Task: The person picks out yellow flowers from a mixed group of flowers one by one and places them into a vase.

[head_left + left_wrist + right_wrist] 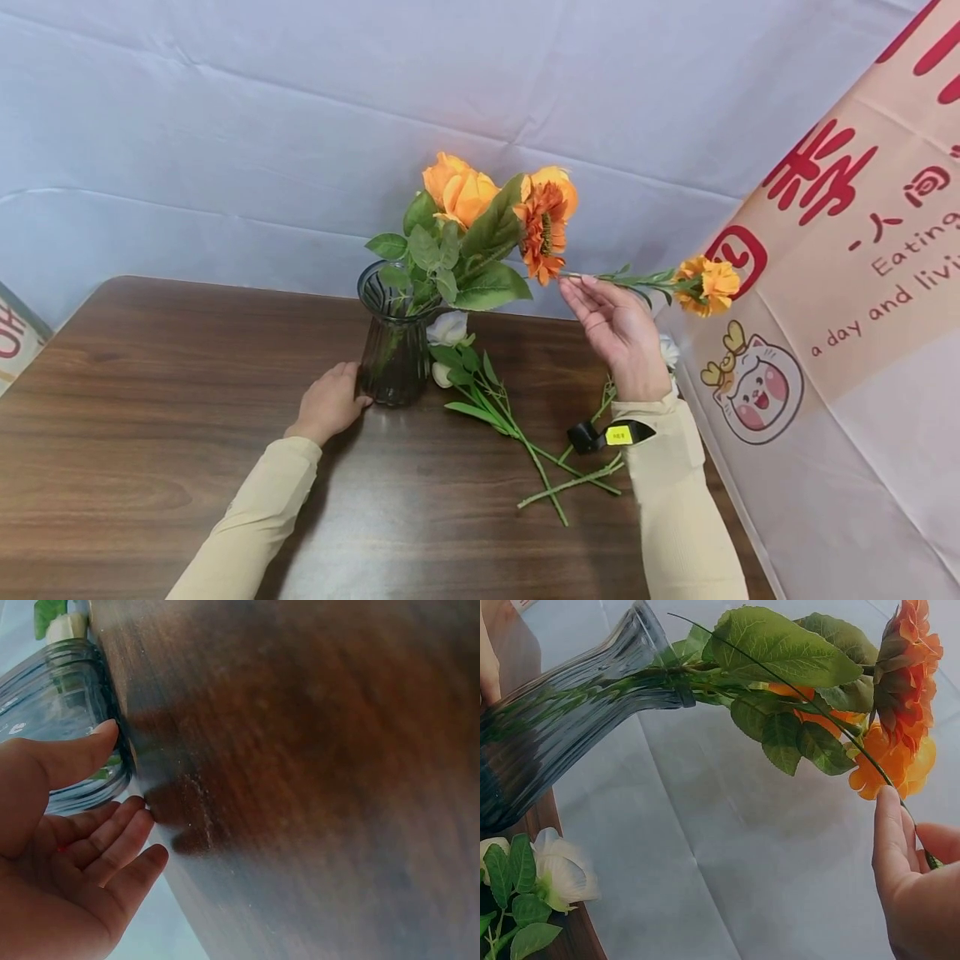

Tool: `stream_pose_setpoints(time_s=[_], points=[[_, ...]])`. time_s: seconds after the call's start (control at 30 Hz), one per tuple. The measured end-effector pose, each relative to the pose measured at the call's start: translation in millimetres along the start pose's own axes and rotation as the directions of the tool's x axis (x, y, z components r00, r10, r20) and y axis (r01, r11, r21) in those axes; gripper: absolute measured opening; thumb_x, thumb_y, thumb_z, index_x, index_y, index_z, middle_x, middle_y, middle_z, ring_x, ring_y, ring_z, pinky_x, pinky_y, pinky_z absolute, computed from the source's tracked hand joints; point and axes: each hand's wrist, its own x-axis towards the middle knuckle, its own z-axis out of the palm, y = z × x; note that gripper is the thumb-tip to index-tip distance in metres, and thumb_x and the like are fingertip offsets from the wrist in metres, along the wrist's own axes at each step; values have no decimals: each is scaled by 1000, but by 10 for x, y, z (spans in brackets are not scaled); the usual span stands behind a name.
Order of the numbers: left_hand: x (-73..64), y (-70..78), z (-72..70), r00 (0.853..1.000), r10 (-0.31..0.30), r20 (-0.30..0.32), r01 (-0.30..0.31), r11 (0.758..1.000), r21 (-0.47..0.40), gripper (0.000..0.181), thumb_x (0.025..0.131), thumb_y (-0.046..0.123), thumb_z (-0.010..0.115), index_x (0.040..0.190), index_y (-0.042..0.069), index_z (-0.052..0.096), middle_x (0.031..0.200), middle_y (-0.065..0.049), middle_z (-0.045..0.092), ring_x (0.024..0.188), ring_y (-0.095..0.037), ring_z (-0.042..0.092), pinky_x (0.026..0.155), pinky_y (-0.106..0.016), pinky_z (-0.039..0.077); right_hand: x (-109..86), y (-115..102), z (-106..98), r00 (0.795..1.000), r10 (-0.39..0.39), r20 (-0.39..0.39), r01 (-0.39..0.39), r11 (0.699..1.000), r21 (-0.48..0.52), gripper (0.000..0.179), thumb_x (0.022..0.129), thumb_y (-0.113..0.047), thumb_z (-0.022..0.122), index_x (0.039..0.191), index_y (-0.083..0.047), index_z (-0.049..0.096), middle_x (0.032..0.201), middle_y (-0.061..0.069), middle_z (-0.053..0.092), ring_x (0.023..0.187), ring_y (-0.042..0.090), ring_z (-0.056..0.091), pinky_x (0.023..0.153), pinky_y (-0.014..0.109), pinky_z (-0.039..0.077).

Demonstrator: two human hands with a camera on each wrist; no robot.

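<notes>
A dark ribbed glass vase [395,371] stands on the table, holding large orange flowers [468,196], a rust-orange flower [543,229] and green leaves. Low at its left side, my left hand [330,402] holds the base; the left wrist view has the vase between thumb [84,756] and fingers. My right hand [618,337] pinches the stem of a yellow-orange flower [708,286] between thumb and fingertips, its bloom out to the right. In the right wrist view the thin stem [795,688] slants past the leaves, its bare end close to the vase rim.
White flowers [448,327] with long green stems [536,454] lie crossed on the brown table [187,400], right of the vase. Another white bloom [668,351] shows behind the right wrist. A pale cloth [262,150] hangs behind; a printed banner [847,250] stands at right.
</notes>
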Motion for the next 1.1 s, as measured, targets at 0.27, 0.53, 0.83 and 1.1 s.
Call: stream_pose_setpoints(time_s=[0.27, 0.53, 0.83, 1.1], points=[[-8, -1, -17, 1000, -4, 7, 4, 1000, 4, 60, 85, 21, 65, 128, -13, 40, 125, -29, 46, 110, -43, 47, 88, -53, 43, -2, -48, 52, 998, 37, -59, -37, 999, -7, 8, 87, 14, 48, 88, 16, 57, 96, 31, 58, 89, 39, 62, 92, 38, 45], [-11, 5, -28, 1000, 2, 9, -3, 1000, 8, 60, 85, 21, 65, 128, -13, 40, 124, -29, 46, 110, -42, 48, 87, -52, 43, 10, -72, 87, 994, 67, -90, -63, 997, 51, 10, 85, 17, 49, 94, 16, 53, 98, 32, 56, 95, 41, 59, 94, 40, 43], [-6, 9, -15, 1000, -2, 19, 2, 1000, 7, 60, 85, 20, 65, 128, -13, 39, 126, -30, 45, 112, -43, 46, 88, -53, 42, 11, -55, 104, 993, 57, -103, -49, 996, 72, 14, 84, 18, 50, 97, 15, 52, 99, 32, 55, 110, 38, 52, 95, 39, 43], [-2, 4, -6, 1000, -5, 18, 5, 1000, 7, 60, 85, 20, 65, 128, -13, 40, 126, -29, 45, 112, -43, 46, 88, -52, 43, 27, 3, 90, 994, 46, -95, -43, 999, 32, 9, 86, 16, 47, 92, 16, 53, 94, 33, 57, 107, 38, 54, 95, 39, 42]])
